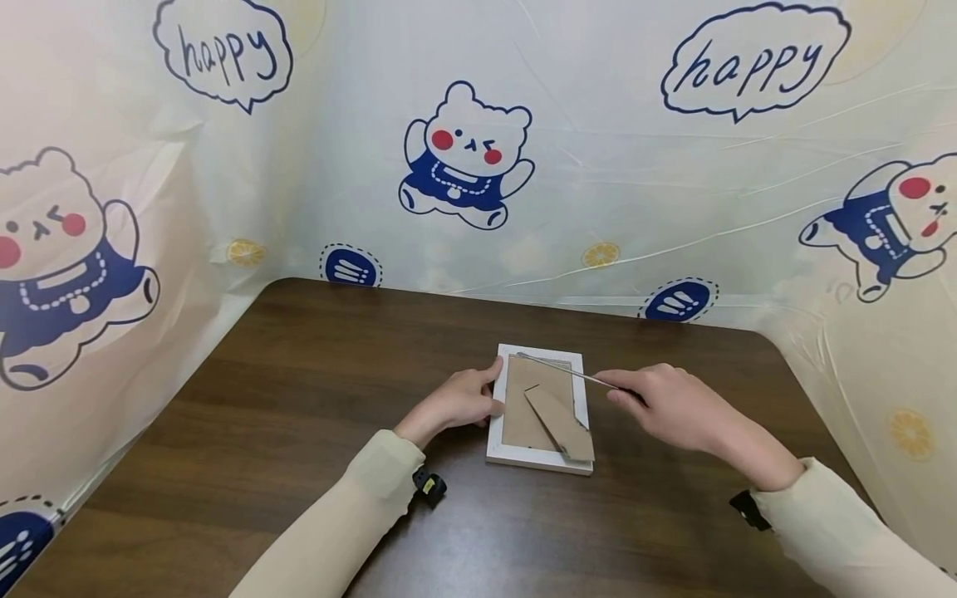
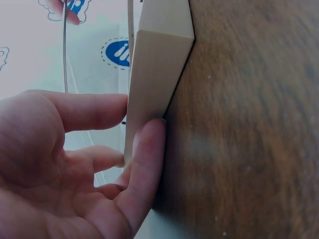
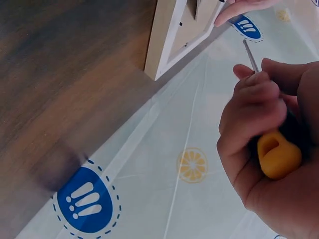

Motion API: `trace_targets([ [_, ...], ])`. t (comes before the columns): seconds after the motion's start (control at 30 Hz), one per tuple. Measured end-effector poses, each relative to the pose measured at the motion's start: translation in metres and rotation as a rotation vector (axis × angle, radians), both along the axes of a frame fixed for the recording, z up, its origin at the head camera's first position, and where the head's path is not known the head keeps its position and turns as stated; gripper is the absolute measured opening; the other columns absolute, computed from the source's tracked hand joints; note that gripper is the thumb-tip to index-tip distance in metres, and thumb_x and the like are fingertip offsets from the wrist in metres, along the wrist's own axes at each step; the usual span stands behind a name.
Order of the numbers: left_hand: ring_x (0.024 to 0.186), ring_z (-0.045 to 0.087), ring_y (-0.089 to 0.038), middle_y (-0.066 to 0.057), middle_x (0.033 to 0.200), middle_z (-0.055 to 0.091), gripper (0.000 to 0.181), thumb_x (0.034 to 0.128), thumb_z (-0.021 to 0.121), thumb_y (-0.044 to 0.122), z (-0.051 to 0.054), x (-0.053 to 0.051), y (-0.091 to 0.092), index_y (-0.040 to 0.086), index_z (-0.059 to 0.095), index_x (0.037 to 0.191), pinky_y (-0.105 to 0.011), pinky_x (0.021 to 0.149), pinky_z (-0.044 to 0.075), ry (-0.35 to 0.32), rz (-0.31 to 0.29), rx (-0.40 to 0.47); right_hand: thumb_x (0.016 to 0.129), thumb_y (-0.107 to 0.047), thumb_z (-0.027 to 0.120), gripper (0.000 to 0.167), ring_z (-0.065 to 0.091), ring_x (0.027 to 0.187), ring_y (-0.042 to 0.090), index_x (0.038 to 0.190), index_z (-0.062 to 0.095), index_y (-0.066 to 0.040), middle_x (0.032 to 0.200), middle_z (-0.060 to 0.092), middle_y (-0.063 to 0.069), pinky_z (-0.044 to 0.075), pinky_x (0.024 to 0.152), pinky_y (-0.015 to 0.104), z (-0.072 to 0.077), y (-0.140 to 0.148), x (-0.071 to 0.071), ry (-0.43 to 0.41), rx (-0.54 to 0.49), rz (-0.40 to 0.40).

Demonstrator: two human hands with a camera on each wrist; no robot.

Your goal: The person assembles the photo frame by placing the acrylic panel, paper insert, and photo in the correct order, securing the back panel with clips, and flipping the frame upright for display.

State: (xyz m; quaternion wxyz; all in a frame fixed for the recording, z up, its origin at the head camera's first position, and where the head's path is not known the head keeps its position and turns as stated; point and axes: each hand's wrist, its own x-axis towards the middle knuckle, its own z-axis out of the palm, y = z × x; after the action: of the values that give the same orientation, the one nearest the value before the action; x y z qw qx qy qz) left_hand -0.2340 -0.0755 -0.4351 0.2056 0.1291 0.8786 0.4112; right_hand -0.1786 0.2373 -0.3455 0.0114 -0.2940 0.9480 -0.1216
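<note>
A white picture frame (image 1: 494, 436) lies face down on the table, its brown backing board (image 1: 523, 423) and folding stand (image 1: 561, 419) uppermost. At the frame's left side my left hand (image 1: 458, 400) holds the edge; the left wrist view shows its fingers (image 2: 147, 149) against the pale side wall. My right hand (image 1: 676, 407) grips a screwdriver (image 1: 557, 365), whose thin metal shaft reaches across the frame's right side to the backing's upper left part. Most of the yellow and black handle (image 3: 279, 157) is wrapped by the right hand's fingers. Whether the tip touches the board I cannot tell.
Under the frame is a dark brown wooden table (image 1: 299, 415). A pale printed curtain (image 1: 583, 166) with bears and lettering hangs behind the table and along both its sides. Small black cameras (image 1: 429, 486) sit at both wrists.
</note>
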Motion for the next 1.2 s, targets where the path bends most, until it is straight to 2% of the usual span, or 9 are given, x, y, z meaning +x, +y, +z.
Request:
trace_targets([
  [0.1, 0.064, 0.065, -0.019, -0.007, 0.083, 0.058, 0.085, 0.0966, 0.074, 0.016, 0.000, 0.000, 0.000, 0.013, 0.028, 0.168, -0.029, 0.063, 0.052, -0.006, -0.005, 0.007, 0.109, -0.023, 0.062, 0.035, 0.074, 0.099, 0.015, 0.142, 0.069, -0.014, 0.118, 0.078, 0.004, 0.060, 0.088, 0.050, 0.001, -0.002, -0.001, -0.025, 0.006, 0.037],
  [0.23, 0.065, 0.066, -0.019, -0.008, 0.083, 0.058, 0.085, 0.0965, 0.074, 0.015, 0.001, 0.000, 0.000, 0.013, 0.027, 0.168, -0.029, 0.063, 0.052, -0.006, -0.012, 0.015, 0.108, -0.022, 0.063, 0.036, 0.066, 0.082, 0.005, 0.144, 0.068, -0.016, 0.096, 0.076, -0.006, 0.059, 0.079, 0.042, 0.001, -0.005, -0.002, -0.053, 0.041, 0.074],
  [0.33, 0.066, 0.066, -0.019, -0.008, 0.084, 0.058, 0.086, 0.0966, 0.074, 0.015, 0.002, 0.000, -0.001, 0.012, 0.027, 0.168, -0.030, 0.064, 0.053, -0.006, -0.014, 0.020, 0.108, -0.021, 0.064, 0.037, 0.053, 0.069, 0.000, 0.144, 0.068, -0.019, 0.075, 0.061, -0.015, 0.053, 0.071, 0.034, 0.002, -0.009, -0.002, -0.048, 0.073, 0.100],
  [0.4, 0.066, 0.066, -0.019, -0.008, 0.084, 0.058, 0.086, 0.0968, 0.074, 0.015, 0.002, 0.000, -0.001, 0.012, 0.027, 0.168, -0.029, 0.064, 0.053, -0.009, -0.014, 0.023, 0.107, -0.020, 0.065, 0.036, 0.048, 0.064, -0.001, 0.143, 0.069, -0.019, 0.069, 0.054, -0.017, 0.049, 0.065, 0.030, 0.002, -0.011, -0.001, -0.033, 0.083, 0.115],
  [0.67, 0.066, 0.066, -0.019, -0.007, 0.084, 0.057, 0.085, 0.0970, 0.074, 0.014, 0.002, 0.000, -0.001, 0.012, 0.026, 0.168, -0.029, 0.064, 0.053, -0.015, -0.010, 0.032, 0.104, -0.018, 0.069, 0.033, 0.042, 0.058, 0.000, 0.137, 0.074, -0.020, 0.066, 0.050, -0.016, 0.042, 0.055, 0.026, 0.002, -0.021, 0.001, 0.038, 0.113, 0.132],
  [0.9, 0.066, 0.066, -0.019, -0.007, 0.085, 0.057, 0.085, 0.0968, 0.074, 0.015, 0.002, 0.000, -0.001, 0.012, 0.027, 0.168, -0.029, 0.064, 0.052, -0.016, -0.006, 0.025, 0.104, -0.017, 0.069, 0.035, 0.036, 0.054, 0.001, 0.139, 0.073, -0.020, 0.061, 0.042, -0.014, 0.039, 0.053, 0.025, 0.000, -0.023, 0.002, 0.022, 0.127, 0.121],
  [1.2, 0.067, 0.066, -0.020, -0.007, 0.086, 0.057, 0.084, 0.0975, 0.073, 0.016, 0.002, 0.001, -0.003, 0.014, 0.027, 0.168, -0.029, 0.063, 0.051, -0.014, -0.015, 0.023, 0.104, -0.017, 0.069, 0.038, 0.034, 0.052, 0.001, 0.141, 0.071, -0.022, 0.060, 0.040, -0.013, 0.037, 0.049, 0.024, -0.004, -0.025, 0.004, 0.009, 0.132, 0.117],
])
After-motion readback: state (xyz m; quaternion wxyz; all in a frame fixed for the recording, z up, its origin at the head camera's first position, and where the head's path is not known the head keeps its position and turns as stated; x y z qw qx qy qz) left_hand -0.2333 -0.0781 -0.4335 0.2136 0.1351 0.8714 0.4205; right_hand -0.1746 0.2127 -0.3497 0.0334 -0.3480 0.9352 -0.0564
